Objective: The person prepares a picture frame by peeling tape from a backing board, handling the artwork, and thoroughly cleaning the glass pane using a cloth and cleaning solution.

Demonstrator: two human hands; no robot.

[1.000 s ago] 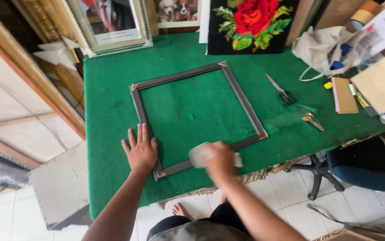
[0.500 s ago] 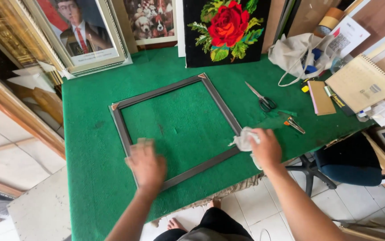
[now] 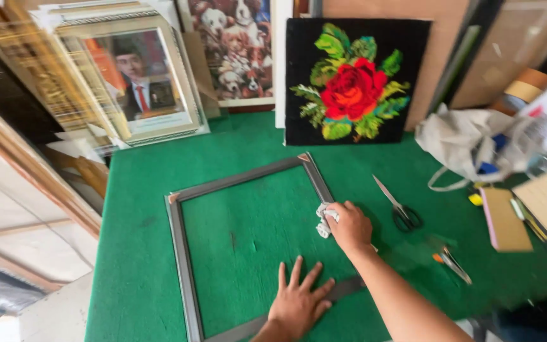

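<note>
- Since half a second ago, right hand (image 3: 349,227) has slid with its white cloth (image 3: 323,220) up the frame's right rail; left hand (image 3: 299,301) has shifted right along the bottom rail.
- Grey picture frame (image 3: 185,253) lies flat on the green felt table (image 3: 140,190), square with it.
- Open felt left of and behind the frame; scissors (image 3: 397,206) lie just right of the right rail.
- Right hand: fingers curled, clutching the wadded cloth against the rail.
- Left hand: palm down, fingers spread, pressing the bottom rail.

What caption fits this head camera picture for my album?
Right hand rubs a white cloth on a grey frame; left hand lies flat.
</note>
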